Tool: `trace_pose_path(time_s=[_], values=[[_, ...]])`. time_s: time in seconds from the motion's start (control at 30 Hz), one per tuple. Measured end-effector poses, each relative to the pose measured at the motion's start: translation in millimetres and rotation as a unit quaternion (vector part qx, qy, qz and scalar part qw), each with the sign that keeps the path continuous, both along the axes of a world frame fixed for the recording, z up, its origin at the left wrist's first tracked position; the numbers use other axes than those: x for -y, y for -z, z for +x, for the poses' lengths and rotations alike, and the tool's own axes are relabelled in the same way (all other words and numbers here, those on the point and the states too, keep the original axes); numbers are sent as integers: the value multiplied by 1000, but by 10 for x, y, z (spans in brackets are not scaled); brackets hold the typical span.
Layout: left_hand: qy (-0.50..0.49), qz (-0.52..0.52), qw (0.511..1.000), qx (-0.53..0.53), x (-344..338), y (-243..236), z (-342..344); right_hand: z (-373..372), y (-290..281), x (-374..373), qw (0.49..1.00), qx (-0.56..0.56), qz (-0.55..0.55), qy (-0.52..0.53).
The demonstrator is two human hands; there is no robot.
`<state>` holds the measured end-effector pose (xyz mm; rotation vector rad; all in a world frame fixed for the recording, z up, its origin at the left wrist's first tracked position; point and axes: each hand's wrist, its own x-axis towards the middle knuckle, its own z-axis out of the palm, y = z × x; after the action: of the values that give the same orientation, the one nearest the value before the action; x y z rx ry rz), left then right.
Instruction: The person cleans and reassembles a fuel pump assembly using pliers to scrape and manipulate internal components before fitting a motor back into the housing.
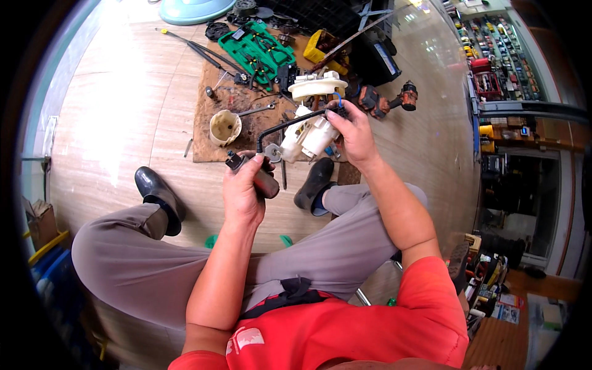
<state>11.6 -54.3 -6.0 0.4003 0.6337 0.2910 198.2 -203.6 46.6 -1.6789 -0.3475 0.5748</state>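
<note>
A seated person works over a tiled floor, both hands raised above the knees. The left hand (243, 188) is closed around a dark cylindrical pump (262, 179), its fingers (256, 161) wrapped about the body with the metal end poking out to the left. The right hand (354, 135) grips a white plastic pump housing (311, 132) from its right side, its fingers (333, 114) pinching near the top where a blue wire (338, 98) shows. A black hose (287, 125) arcs from just above the left fingers up to the right fingertips, joining the two parts.

Beyond the fingers, on a worn brown mat (246, 117) on the floor, lie a cream-coloured cup (225, 127), a green tool tray (259, 49) and an orange cordless drill (388, 98). Two black shoes (157, 197) rest on the floor below the hands.

The step in hand appears to be separating the dark pump from the white housing, or mating them; which cannot be told. The next move would call for a steady hold on the housing while the hose end is worked at its fitting, without kinking it.
</note>
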Motion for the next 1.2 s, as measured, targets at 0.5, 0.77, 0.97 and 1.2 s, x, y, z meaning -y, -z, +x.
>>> trace_pose_path(time_s=[0.5,0.77,0.97,1.2], values=[[-10,29,994,-106,44,70,29,-157,-251,-18,996,53,-23,-75],[-8,26,993,-114,59,73,36,-150,-245,9,995,22,-11,-99],[-4,43,989,-145,63,155,32,-248,-325,-24,978,145,-60,-140],[13,66,987,-144,84,259,10,-358,-534,-51,901,350,-124,-226]])
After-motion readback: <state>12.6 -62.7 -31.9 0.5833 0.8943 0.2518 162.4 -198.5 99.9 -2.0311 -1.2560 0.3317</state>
